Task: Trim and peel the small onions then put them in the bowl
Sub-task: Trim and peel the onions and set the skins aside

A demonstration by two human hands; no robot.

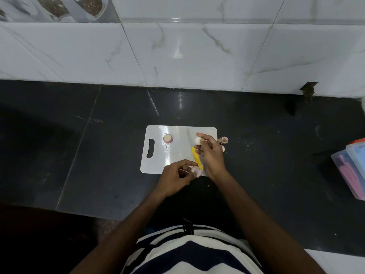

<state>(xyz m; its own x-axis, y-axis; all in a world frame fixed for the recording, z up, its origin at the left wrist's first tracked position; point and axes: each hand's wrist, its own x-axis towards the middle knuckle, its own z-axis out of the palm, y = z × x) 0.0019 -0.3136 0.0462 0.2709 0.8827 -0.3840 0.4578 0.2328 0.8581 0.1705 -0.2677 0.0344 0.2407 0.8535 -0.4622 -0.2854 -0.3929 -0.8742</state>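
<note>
A white cutting board [158, 161] lies on the dark counter. On its left part sits a trimmed small onion [168, 138], cut face up. A knife with a yellow handle [196, 157] lies on the board's right part, blade pointing away. My right hand [210, 153] is above the knife and pinches a pale peeled onion [197, 140] at its fingertips. My left hand [175, 177] is at the board's near edge, fingers curled round pinkish onion skins [196, 171]. No bowl is in view.
Onion scraps [224, 140] lie on the counter just off the board's right edge. A clear plastic box [351, 169] with pink contents stands at the far right. A white tiled wall [177, 52] backs the dark counter [98, 145].
</note>
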